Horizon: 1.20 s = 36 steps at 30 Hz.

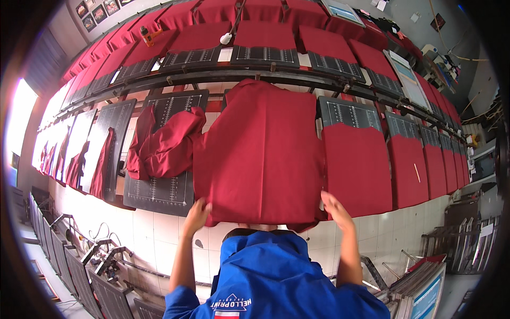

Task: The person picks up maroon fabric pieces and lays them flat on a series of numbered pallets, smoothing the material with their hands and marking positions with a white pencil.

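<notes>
A large piece of dark red cloth (260,154), shaped like a T-shirt body, lies draped over a board right in front of me, with a crease down its middle. Its near edge hangs a little past the board's end. At the lower left corner my left hand (196,217) is beside the cloth's edge, thumb and fingers slightly apart. On the opposite side my right hand (337,208) has its fingers stretched toward the lower right edge. Whether either hand touches the fabric is hard to tell. A bunched red cloth (170,146) rests on the dark board (159,192) to the left.
More red cloths (357,170) lie flat on boards to the right, one bearing a thin pale stick (417,173). A dark rail (212,72) separates the far row. An orange-and-black tool (147,36) sits at far left. Framed screens (425,292) stack at lower right.
</notes>
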Motion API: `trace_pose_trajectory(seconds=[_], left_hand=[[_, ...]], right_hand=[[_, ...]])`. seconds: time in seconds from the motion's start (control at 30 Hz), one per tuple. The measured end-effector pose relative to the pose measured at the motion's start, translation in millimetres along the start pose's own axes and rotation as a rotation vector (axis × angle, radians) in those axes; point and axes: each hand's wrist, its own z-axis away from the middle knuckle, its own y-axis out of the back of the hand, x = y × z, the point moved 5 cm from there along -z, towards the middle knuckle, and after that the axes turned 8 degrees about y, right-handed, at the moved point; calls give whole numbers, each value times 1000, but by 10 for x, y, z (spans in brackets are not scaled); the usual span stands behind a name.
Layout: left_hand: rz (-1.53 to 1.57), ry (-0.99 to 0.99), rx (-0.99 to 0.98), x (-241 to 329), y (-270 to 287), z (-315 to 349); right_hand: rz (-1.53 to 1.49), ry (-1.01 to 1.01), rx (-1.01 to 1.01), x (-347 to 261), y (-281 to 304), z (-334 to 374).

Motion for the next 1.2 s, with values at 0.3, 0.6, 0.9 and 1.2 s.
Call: trace_pose_trajectory(seconds=[0.3, 0.6, 0.9, 1.2], left_hand=[[1298, 480, -132, -1008, -1148, -164], [1390, 659, -450, -919, -1192, 121], [1116, 677, -438, -1698, -1341, 441], [133, 451, -138, -2119, -1437, 361]], right_hand=[[-631, -370, 245, 1731, -475, -410], [-981, -289, 221, 1875, -239, 345], [-531, -363, 440, 2163, -46, 1039], [140, -593, 434, 2430, -135, 1172]])
